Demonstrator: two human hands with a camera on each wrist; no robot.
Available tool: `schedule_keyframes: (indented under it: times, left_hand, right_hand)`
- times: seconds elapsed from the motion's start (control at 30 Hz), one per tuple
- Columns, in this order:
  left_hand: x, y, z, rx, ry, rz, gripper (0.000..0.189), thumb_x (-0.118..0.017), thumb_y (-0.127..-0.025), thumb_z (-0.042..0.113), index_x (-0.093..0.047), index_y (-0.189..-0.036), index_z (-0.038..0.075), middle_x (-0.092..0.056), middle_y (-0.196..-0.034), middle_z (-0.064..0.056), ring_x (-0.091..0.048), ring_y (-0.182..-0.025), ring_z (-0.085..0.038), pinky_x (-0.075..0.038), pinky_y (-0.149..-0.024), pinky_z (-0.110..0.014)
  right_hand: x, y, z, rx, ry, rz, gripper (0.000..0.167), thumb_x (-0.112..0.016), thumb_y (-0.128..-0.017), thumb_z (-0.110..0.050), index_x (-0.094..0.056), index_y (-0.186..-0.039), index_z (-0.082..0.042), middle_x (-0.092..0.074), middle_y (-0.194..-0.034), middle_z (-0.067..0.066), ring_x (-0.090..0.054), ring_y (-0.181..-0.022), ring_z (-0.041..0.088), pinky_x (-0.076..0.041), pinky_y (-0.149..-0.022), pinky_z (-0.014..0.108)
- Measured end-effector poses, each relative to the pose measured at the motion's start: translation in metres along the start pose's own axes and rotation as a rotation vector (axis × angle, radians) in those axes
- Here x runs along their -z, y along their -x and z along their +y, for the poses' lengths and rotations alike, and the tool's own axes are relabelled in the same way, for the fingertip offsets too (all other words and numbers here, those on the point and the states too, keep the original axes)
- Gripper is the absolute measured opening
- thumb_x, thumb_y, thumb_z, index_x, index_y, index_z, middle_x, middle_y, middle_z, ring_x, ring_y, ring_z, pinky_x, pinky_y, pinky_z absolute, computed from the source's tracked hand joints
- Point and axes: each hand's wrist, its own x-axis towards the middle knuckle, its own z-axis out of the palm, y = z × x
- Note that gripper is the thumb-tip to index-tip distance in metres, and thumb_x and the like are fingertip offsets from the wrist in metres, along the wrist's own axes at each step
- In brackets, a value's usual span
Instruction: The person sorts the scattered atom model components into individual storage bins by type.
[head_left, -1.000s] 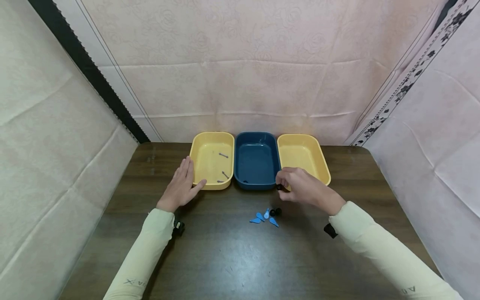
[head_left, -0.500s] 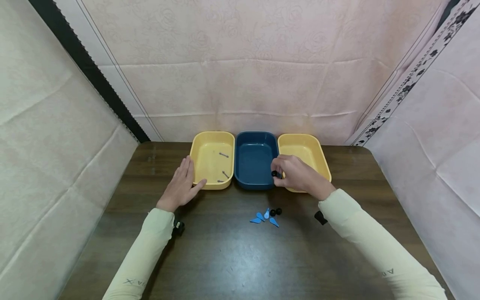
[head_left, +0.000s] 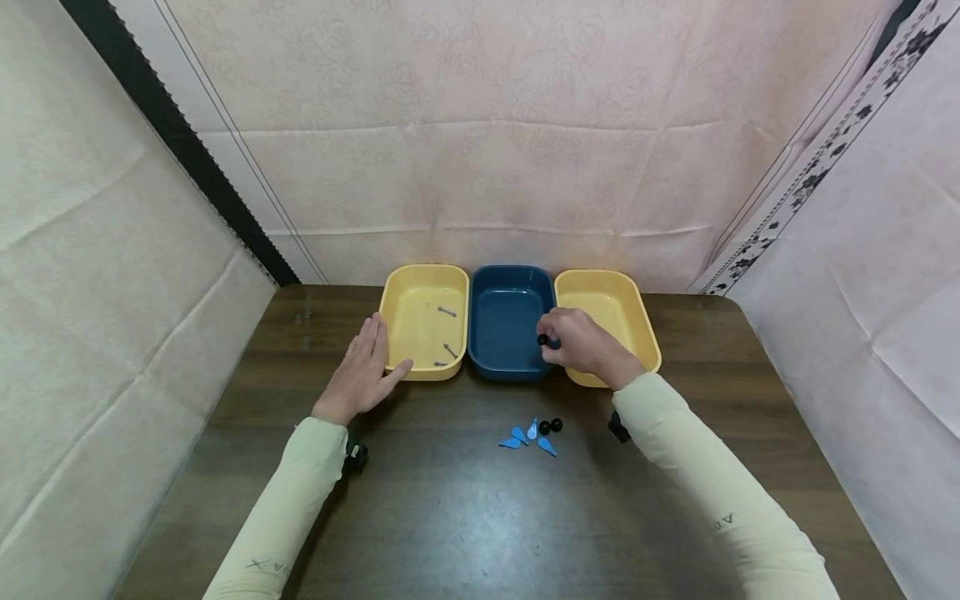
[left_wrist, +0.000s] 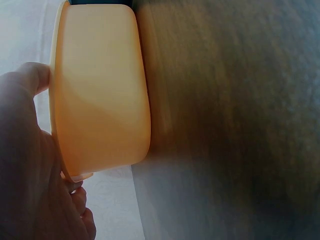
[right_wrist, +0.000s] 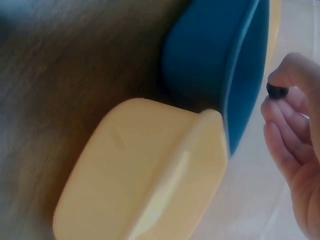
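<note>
While a yellow tray [head_left: 425, 374] is touched by the straight-fingered left hand [head_left: 363, 371], a black ball [right_wrist: 277, 91] is pinched above the blue tray [head_left: 512, 312] by the right hand [head_left: 583, 342], sorting seemingly needing release next.

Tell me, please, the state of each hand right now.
Left hand: open, touching the left yellow tray.
Right hand: closed, pinching a round black piece.

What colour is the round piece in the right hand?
Black; the round piece shows best in the right wrist view.
</note>
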Motion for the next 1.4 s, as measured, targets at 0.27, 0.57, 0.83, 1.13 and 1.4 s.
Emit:
schedule_keyframes:
  times: [0.27, 0.57, 0.83, 1.13, 1.4]
  left_hand:
    - [0.001, 0.001, -0.001, 0.005, -0.014, -0.010, 0.102, -0.038, -0.106, 0.068, 0.005, -0.168, -0.002, 0.013, -0.178, -0.017, 0.004, -0.167, -0.039, -0.011, -0.134, -0.061]
    - [0.001, 0.000, -0.003, 0.001, -0.002, 0.002, 0.102, -0.039, -0.106, 0.068, 0.004, -0.168, -0.002, 0.012, -0.178, -0.018, 0.004, -0.166, -0.040, -0.010, -0.133, -0.061]
    - [0.001, -0.001, -0.003, 0.003, 0.004, -0.009, 0.103, -0.038, -0.106, 0.068, 0.005, -0.168, -0.002, 0.012, -0.178, -0.018, 0.006, -0.167, -0.038, -0.010, -0.133, -0.062]
    - [0.003, -0.001, -0.001, -0.003, -0.001, -0.003, 0.103, -0.039, -0.106, 0.068, 0.004, -0.168, -0.002, 0.013, -0.178, -0.016, 0.005, -0.167, -0.038, -0.011, -0.134, -0.061]
    - [0.000, 0.000, -0.001, -0.001, -0.004, -0.011, 0.102, -0.037, -0.106, 0.068, 0.006, -0.168, -0.001, 0.013, -0.178, -0.017, 0.004, -0.167, -0.039, -0.010, -0.134, -0.061]
  right_hand:
    - [0.003, -0.003, -0.002, -0.025, 0.009, 0.020, 0.028, -0.076, -0.097, -0.012, -0.074, -0.121, 0.001, -0.076, -0.118, 0.018, -0.073, -0.105, 0.029, -0.063, -0.094, 0.042]
    - [0.031, 0.013, -0.011, 0.005, 0.047, 0.042, 0.029, -0.078, -0.095, -0.014, -0.074, -0.120, 0.000, -0.076, -0.111, 0.015, -0.072, -0.100, 0.027, -0.064, -0.093, 0.043]
    - [0.039, 0.038, -0.019, 0.063, 0.073, 0.016, 0.030, -0.080, -0.095, -0.017, -0.076, -0.120, -0.001, -0.076, -0.113, 0.013, -0.074, -0.103, 0.025, -0.064, -0.094, 0.041]
    - [0.031, 0.061, -0.024, 0.119, 0.058, 0.010, 0.030, -0.083, -0.091, -0.013, -0.076, -0.117, -0.001, -0.076, -0.112, 0.013, -0.073, -0.099, 0.024, -0.065, -0.091, 0.041]
    - [0.011, 0.079, -0.020, 0.170, 0.042, -0.022, 0.032, -0.086, -0.088, -0.012, -0.077, -0.117, -0.002, -0.076, -0.109, 0.008, -0.069, -0.094, 0.016, -0.064, -0.085, 0.033]
